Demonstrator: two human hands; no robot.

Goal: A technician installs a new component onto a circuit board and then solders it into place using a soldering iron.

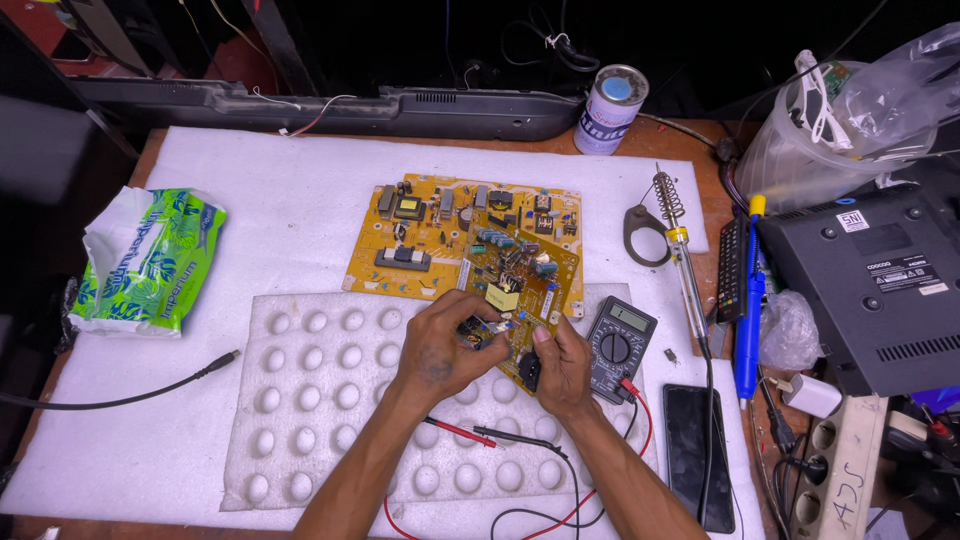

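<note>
Hands meet over a smaller yellow printed circuit board (520,290), crowded with capacitors and a yellow transformer, which is tilted up at the front of a white foam sheet (250,200). The left hand (440,345) curls its fingers around the board's lower left edge, fingertips pressing on the components there. The right hand (562,362) pinches the board's lower right corner between thumb and fingers, so the board sits between both sets of fingertips. Behind it, a larger flat yellow circuit board (420,235) lies on the foam, partly overlapped. A dimpled white foam pad (320,400) lies beneath the wrists, with red and black probe leads (480,433) resting across it. A dark grey digital multimeter (620,345) sits just beside the right hand. A soldering iron with a yellow and blue handle (685,265) lies farther right, near a black phone (697,455).
</note>
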